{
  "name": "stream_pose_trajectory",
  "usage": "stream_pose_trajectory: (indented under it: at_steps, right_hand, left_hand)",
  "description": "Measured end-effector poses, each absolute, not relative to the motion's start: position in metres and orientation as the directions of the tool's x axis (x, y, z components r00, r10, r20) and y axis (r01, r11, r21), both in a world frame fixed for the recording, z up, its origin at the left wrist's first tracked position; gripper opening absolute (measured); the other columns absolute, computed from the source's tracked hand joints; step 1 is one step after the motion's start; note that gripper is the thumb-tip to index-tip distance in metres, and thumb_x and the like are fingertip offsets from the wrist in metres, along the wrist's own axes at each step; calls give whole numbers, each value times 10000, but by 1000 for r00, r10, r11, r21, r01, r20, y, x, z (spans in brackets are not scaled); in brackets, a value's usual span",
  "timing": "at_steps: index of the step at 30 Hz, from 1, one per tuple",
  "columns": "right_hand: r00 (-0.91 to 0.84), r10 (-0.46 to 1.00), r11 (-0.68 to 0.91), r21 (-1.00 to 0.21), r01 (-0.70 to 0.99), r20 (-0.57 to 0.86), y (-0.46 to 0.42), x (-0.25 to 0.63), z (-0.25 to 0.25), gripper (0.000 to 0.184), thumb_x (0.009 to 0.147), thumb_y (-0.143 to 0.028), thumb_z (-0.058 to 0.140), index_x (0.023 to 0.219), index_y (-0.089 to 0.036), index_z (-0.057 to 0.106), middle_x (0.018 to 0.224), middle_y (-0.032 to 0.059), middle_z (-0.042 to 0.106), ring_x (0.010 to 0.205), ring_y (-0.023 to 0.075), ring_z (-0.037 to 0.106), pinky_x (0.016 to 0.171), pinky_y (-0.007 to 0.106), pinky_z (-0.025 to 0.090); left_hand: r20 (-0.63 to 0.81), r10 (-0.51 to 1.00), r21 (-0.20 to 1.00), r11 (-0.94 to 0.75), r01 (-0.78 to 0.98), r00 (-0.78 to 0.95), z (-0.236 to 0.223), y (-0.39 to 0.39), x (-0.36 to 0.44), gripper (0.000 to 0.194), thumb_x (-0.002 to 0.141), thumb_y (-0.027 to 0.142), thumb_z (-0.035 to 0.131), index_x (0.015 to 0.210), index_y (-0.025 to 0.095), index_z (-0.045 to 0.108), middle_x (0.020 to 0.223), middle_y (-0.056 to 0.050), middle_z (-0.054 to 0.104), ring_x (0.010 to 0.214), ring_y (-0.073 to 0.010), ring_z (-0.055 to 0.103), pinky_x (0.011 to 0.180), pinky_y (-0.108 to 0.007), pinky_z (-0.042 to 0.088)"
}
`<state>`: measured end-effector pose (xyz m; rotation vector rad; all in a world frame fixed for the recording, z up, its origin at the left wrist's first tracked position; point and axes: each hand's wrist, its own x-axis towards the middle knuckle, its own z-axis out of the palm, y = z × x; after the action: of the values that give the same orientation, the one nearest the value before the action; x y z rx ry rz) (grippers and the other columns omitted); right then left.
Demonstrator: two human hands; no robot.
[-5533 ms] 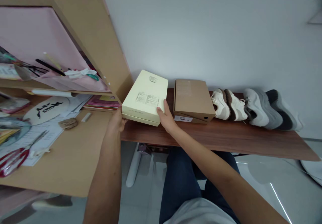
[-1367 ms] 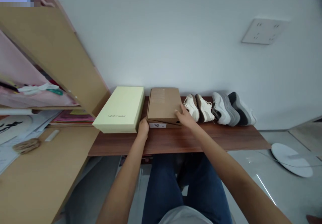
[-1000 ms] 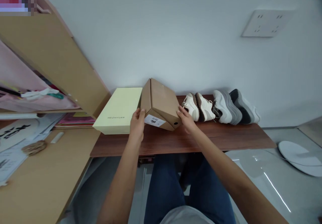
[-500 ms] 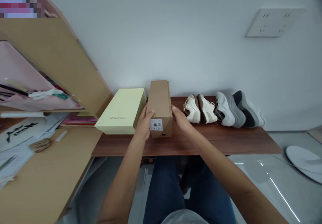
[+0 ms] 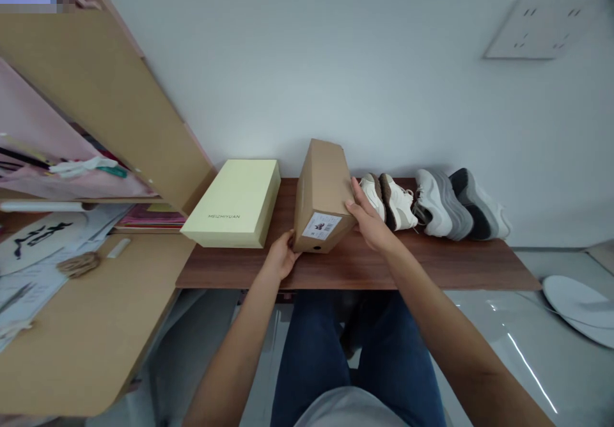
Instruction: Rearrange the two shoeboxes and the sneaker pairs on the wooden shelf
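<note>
1. Cardboard box (image 5: 322, 192) stands tilted on its side on our dark wooden bench (image 5: 432, 264), between yellow box (image 5: 233, 203) and cream sneakers (image 5: 391, 200).
2. Our right hand (image 5: 369, 222) presses flat against its right face.
3. Our left hand (image 5: 281, 262) props its lower corner, fingers seemingly curled underneath.

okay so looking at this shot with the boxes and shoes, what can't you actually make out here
- Inside the brown box, head view: closed cardboard hides it.
- Print on its label: too small to read.
- Left hand fingers: tucked under the box corner.
- Inside the yellow box: lid on.
- Wall plate: blurred.
- Top left corner: pixelated patch.
- White disc: cut by the right edge.
</note>
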<state>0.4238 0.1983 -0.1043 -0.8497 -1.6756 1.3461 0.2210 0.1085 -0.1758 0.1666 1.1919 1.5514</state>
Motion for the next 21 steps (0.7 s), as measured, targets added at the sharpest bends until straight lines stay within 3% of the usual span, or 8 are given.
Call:
stream_pose_trajectory:
  at_steps: [3,5,8,12,21]
  right_hand:
    - [-441,888,136,-991,-12,127,204,439,-116,700,946,-593,482,1582,-420,246,1678,-49,241,1484,249,373,1110,539,461]
    - [-418,902,104,-994,-25,105,206,442,-123,676,941,-600,484,1566,-407,311,1656,-28,307,1439,255,440,1066,529,502]
    - [-361,929,85,-996,-6,81,208,439,-133,652,919,-632,516,1512,-371,440,1585,3,444,1417,259,470,1102,533,463]
    - [-367,929,41,-999,-17,45,209,427,-143,641,892,-697,533,1411,-323,579,1438,37,610,1394,267,498,1149,535,404]
    - [-320,947,-40,-998,-45,-24,218,409,-168,618,827,-663,598,1273,-241,667,1248,60,723,1266,271,600,1078,492,468]
  left_hand:
    - [-409,785,770,24,-638,-465,-170,111,221,131,846,289,677,949,208,676,991,-53,747,919,-180,709,737,-271,568]
    - [-324,769,804,-81,-588,-550,-160,113,215,206,846,328,687,1033,239,685,1105,-46,743,1042,-194,695,810,-288,572]
    - [-189,739,863,-189,-469,-646,-143,116,203,322,810,328,728,1119,243,695,1225,-49,722,1205,-219,637,965,-327,542]
    - [-25,718,917,-260,-302,-695,-129,123,193,342,795,280,730,1129,205,725,1221,-77,730,1294,-226,584,1139,-371,429]
    - [-17,677,944,-231,-235,-735,-145,133,191,358,786,268,725,1141,221,741,1221,-80,731,1283,-231,598,1176,-407,388]
